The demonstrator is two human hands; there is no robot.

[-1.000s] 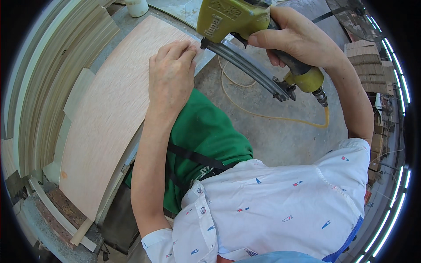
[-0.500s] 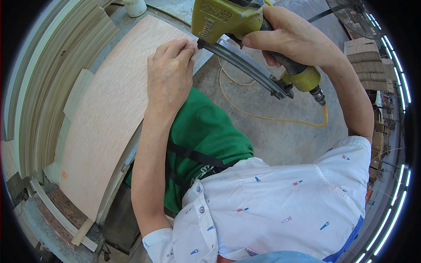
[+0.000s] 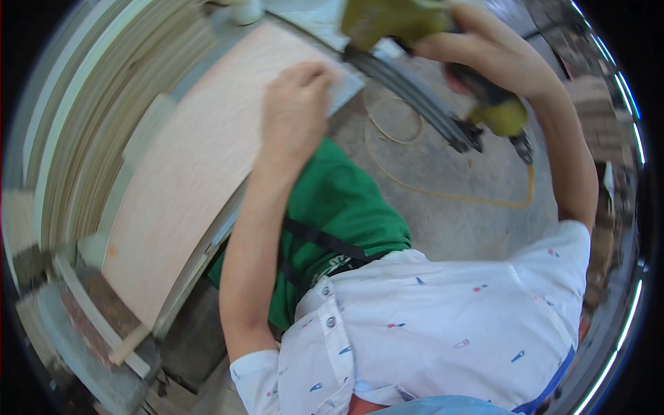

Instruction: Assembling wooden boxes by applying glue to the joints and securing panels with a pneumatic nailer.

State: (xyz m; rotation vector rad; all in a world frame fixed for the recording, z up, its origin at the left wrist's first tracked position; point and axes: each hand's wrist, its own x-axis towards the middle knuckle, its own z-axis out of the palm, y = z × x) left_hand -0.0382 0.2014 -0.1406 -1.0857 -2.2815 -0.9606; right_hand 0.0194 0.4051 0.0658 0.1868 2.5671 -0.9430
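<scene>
My right hand (image 3: 494, 59) is wrapped round the dark grip of a yellow-green air nail gun (image 3: 394, 17). Its long grey magazine slants down to the right, and the nose is close to the far corner of a thin, pale wood panel (image 3: 187, 173). On that panel, near the same corner, rests my left hand (image 3: 296, 111). Its fingers are bunched and bent, a little left of the gun's nose. Motion blurs the fingertips, so anything between them is hidden.
Stacked curved wooden strips (image 3: 117, 104) stand along the left. A yellow air hose (image 3: 477, 202) runs from the gun and loops over the concrete floor (image 3: 443, 228). A white container (image 3: 247, 10) sits beyond the panel. Short wood strips (image 3: 104, 318) lie at the near left.
The whole view has shifted, so the scene sits farther right and is blurred. The nail gun's nose has risen slightly from the panel corner. Both hands keep their holds.
</scene>
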